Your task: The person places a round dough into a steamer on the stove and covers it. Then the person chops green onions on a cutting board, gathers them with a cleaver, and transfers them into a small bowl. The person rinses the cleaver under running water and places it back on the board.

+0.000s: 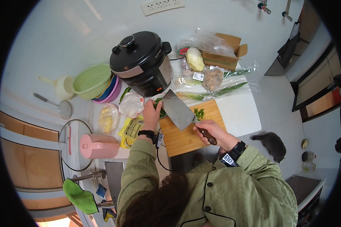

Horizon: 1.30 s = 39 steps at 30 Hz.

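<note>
My right hand [211,133] grips the brown handle of a Chinese cleaver [177,109]. Its wide blade reaches left over the wooden cutting board [176,142], with the far corner at a small bowl [155,96]. Chopped greens [162,113] fill this bowl. At the bowl is my left hand [151,113], thumb and fingers spread about its near side; whether they grip the rim or the greens is hidden. A small heap of chopped greens [199,113] lies on the board, to the right of the blade.
Behind the bowl stands a black electric pressure cooker [142,65]. Packed vegetables and a napa cabbage [195,59] lie back right, by a cardboard box [220,59]. To the left are stacked basins [92,81], a pink pitcher [99,146] and a yellow packet [132,129]. A grey cat [272,146] is on the floor.
</note>
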### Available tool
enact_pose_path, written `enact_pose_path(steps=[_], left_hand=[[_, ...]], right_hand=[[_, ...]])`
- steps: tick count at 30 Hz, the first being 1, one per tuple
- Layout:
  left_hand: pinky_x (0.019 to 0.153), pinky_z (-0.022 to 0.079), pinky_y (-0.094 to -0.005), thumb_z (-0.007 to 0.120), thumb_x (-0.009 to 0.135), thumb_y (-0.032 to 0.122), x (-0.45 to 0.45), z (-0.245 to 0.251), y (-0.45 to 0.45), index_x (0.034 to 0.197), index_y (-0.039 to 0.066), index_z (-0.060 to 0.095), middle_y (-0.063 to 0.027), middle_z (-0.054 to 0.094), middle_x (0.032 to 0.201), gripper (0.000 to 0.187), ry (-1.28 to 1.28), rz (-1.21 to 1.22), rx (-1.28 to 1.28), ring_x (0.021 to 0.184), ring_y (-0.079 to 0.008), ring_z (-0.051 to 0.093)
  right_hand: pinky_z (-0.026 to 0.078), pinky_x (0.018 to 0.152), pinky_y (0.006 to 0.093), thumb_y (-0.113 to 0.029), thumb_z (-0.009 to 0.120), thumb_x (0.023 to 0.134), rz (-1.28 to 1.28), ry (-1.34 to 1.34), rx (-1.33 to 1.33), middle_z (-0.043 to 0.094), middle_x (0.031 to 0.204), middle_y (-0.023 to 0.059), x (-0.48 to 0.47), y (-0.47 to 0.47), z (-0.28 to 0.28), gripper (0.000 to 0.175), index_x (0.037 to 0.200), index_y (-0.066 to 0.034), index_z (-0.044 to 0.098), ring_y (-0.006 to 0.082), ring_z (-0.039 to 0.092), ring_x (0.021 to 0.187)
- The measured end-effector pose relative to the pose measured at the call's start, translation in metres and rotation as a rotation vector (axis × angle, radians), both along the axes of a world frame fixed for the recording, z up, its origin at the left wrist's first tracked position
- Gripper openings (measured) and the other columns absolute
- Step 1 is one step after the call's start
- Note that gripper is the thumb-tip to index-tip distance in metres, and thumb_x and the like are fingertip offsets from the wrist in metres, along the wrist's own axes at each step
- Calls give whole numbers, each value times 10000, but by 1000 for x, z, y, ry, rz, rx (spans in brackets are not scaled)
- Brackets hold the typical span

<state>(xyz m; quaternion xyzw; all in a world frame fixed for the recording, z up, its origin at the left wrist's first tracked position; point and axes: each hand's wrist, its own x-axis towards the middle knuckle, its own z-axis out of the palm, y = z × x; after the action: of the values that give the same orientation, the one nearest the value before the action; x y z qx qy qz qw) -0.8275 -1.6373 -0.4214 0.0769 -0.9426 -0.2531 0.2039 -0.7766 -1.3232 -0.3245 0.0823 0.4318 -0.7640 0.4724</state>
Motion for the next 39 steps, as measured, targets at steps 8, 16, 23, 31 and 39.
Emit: enact_pose_path(steps=[8, 16, 23, 31, 39], left_hand=[[765, 478, -447, 673, 827, 203, -5, -4, 5, 884, 18, 620, -144, 621, 923, 200, 201, -134, -149, 884, -354, 587], [937, 392, -484, 497, 950, 364, -2, 0, 19, 874, 28, 693, -100, 656, 1080, 397, -22, 49, -179, 1008, -318, 586], [929, 415, -432, 470, 968, 225, 38, 11, 89, 933, 12, 623, -165, 627, 1069, 265, 359, -162, 195, 1016, -352, 567], [861, 461, -361, 486, 967, 153, 82, -15, 121, 1023, -11, 614, -170, 624, 1040, 216, 9, -67, 307, 967, -311, 595], [1058, 345, -453, 538, 932, 206, 70, -42, 126, 1306, -30, 469, -234, 496, 1335, 447, -98, -189, 15, 1250, -392, 450]], right_hand=[[375, 360, 268, -196, 552, 955, -47, 108, 62, 553, 623, 66, 20, 59, 6, 197, 955, -4, 596, 147, 486, 404], [395, 386, 244, -190, 512, 986, -427, 307, 301, 568, 622, 55, 61, 148, -51, 186, 1031, -18, 566, 127, 495, 407], [387, 376, 248, -270, 505, 996, -476, 161, 233, 550, 614, 50, 98, 183, -96, 242, 1033, -36, 554, 130, 489, 399], [379, 363, 269, -358, 472, 998, -485, 107, 171, 527, 615, 56, 94, 177, -120, 310, 1052, -59, 529, 143, 456, 394], [385, 363, 273, -308, 471, 1005, -450, 70, 113, 549, 633, 74, 80, 173, -113, 288, 1034, -30, 543, 151, 473, 414]])
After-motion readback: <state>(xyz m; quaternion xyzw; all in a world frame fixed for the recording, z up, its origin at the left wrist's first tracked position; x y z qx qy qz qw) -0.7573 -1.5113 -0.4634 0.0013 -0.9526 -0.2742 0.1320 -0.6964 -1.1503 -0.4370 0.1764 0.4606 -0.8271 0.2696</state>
